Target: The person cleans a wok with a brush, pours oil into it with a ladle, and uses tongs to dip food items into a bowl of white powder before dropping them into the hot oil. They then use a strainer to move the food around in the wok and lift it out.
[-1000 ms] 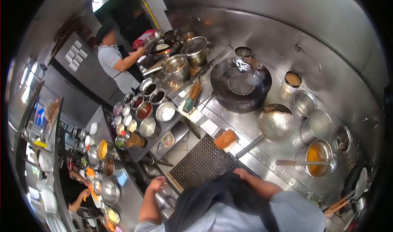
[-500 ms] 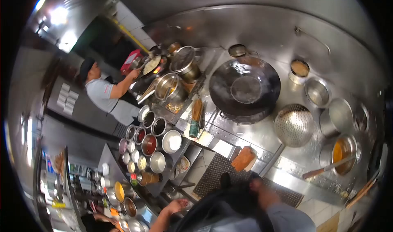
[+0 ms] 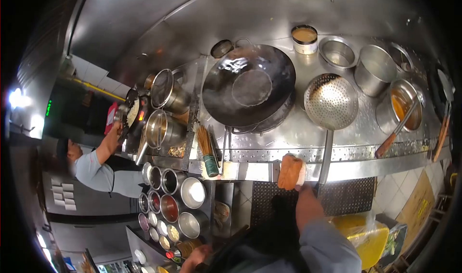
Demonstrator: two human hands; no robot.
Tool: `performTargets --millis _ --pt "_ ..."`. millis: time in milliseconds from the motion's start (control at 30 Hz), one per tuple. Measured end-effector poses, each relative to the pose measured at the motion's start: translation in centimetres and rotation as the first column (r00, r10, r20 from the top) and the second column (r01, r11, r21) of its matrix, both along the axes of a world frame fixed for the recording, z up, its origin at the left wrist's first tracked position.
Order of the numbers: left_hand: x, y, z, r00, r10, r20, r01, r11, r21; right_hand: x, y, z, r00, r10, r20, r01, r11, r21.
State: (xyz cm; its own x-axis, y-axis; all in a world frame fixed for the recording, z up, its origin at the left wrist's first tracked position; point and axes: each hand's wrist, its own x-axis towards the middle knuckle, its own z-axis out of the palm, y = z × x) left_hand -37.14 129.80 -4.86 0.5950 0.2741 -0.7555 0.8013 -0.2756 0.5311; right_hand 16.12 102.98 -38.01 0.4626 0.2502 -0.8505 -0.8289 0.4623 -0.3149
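Note:
My right hand [image 3: 303, 190] reaches the front ledge and is against the lower edge of a folded orange-brown cloth [image 3: 289, 171]. Its fingers are mostly hidden there, so I cannot tell if they grip. Low in the view, my left hand [image 3: 199, 253] hangs with loose fingers, apparently holding nothing, beside the containers. Ahead sits a large black wok [image 3: 250, 87] on the burner, a little steam above it. A perforated strainer [image 3: 331, 102] lies right of the wok, its handle [image 3: 327, 152] extending over the ledge close to my right hand.
Left of the wok lies a bamboo brush [image 3: 207, 150]. Several metal containers [image 3: 192, 193] hold sauces and ingredients. Pots [image 3: 375, 71] and a ladle [image 3: 397, 131] stand at right, above a yellow bin [image 3: 363, 239]. Another person [image 3: 103, 167] works a pan at far left.
The view has swung right, shifting the wok and counter left. My right hand has moved forward to the cloth. My left hand appears lower in the view, closer to the containers.

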Motion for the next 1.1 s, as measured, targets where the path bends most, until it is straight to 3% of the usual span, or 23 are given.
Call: performTargets --millis 67,100,167,200,233,300,367,400,500,533,567,600,667,700,767,833,867,900,933,967,1000,1033,1100 --pt "5.9 -2.8 6.3 0.981 0.003 -0.195 0.034 0.982 0.187 -0.3 1.1 -0.3 0.999 -0.029 0.023 0.030 0.999 -0.032" --pt "4.5 -1.8 5.2 0.979 -0.023 -0.203 0.058 0.984 0.170 -0.5 1.2 -0.2 0.999 -0.043 0.033 0.045 0.996 -0.076" --pt "-0.6 0.2 1.0 0.892 -0.440 -0.104 0.451 0.845 0.288 -1.5 0.3 0.2 0.997 -0.064 0.039 0.070 0.982 -0.176" --pt "-1.3 0.3 0.1 0.886 -0.453 -0.098 0.461 0.843 0.277 -1.9 -0.2 0.5 0.997 -0.068 0.043 0.076 0.972 -0.221" --pt "-1.8 0.1 -0.5 0.955 -0.219 -0.202 0.252 0.955 0.157 -2.4 -0.9 0.7 0.996 -0.072 0.042 0.081 0.965 -0.251" --pt "-3.3 0.3 -0.9 0.943 0.025 -0.333 -0.003 0.998 0.068 -3.1 -1.9 0.9 0.998 -0.060 0.035 0.068 0.956 -0.285" --pt "-4.1 1.1 -1.7 0.797 0.504 -0.333 -0.588 0.774 -0.236 -3.2 -2.6 1.0 0.999 -0.037 0.033 0.045 0.956 -0.291" --pt "-4.4 1.0 -2.2 0.796 0.503 -0.338 -0.590 0.770 -0.243 -3.2 -2.7 1.0 0.999 -0.018 0.032 0.027 0.958 -0.286" --pt "-3.3 0.7 -2.0 0.837 0.459 -0.300 -0.535 0.801 -0.269 -3.0 -2.6 0.7 0.999 0.027 0.027 -0.019 0.969 -0.245" --pt "-0.9 0.3 0.2 0.988 0.140 -0.064 -0.148 0.979 -0.142 -2.9 -2.3 0.4 0.999 0.033 0.023 -0.027 0.974 -0.225" --pt "1.1 -0.3 2.0 0.964 -0.244 0.108 0.237 0.969 0.075 -2.9 -1.9 0.2 0.999 0.043 0.020 -0.038 0.977 -0.210" --pt "0.5 -0.3 1.4 0.966 -0.239 0.102 0.232 0.970 0.072 -2.8 -1.7 -0.1 0.998 0.060 0.019 -0.055 0.979 -0.195" --pt "-2.4 0.6 -1.7 0.989 0.141 0.036 -0.132 0.972 -0.194 -2.4 -1.0 -0.2 0.996 0.088 0.022 -0.083 0.982 -0.170" --pt "-2.3 0.6 -1.6 0.989 0.142 0.033 -0.133 0.972 -0.196 -2.3 -0.9 -0.2 0.994 0.110 0.026 -0.105 0.981 -0.166" --pt "-1.9 0.5 -1.7 0.979 -0.130 0.156 0.129 0.991 0.018 -2.1 -0.9 0.0 0.986 0.161 0.039 -0.152 0.973 -0.172" --pt "-3.2 1.0 -3.4 0.979 -0.141 0.145 0.136 0.990 0.044 -2.4 -1.6 0.0 0.948 0.314 0.058 -0.291 0.924 -0.250" --pt "-4.0 1.2 -4.2 0.979 -0.157 0.132 0.148 0.986 0.073 -2.6 -2.2 0.0 0.876 0.475 0.078 -0.424 0.838 -0.344" --pt "-2.4 0.6 -2.9 0.978 -0.156 0.138 0.148 0.987 0.070 -3.0 -3.0 0.1 0.672 0.731 0.120 -0.589 0.626 -0.511" --pt "0.8 -0.2 -0.4 1.000 -0.016 -0.026 0.017 0.999 0.028 -3.5 -3.9 0.3 0.345 0.933 0.107 -0.624 0.312 -0.717" --pt "3.6 -0.8 1.7 0.974 0.118 -0.191 -0.119 0.993 0.006 -4.1 -4.5 1.1 0.010 0.999 0.051 -0.491 0.049 -0.870" --pt "4.3 -0.7 1.9 0.977 0.121 -0.178 -0.123 0.992 -0.001 -5.4 -5.0 2.7 -0.205 0.978 0.032 -0.368 -0.047 -0.928" --pt "4.6 -0.7 1.8 0.987 0.069 -0.142 -0.066 0.998 0.024 -7.1 -5.6 5.0 -0.294 0.953 0.067 -0.349 -0.042 -0.936" --pt "4.2 -0.9 1.1 0.995 0.031 -0.092 -0.026 0.999 0.048 -8.9 -5.1 13.3 -0.135 0.956 0.261 -0.585 0.136 -0.799"
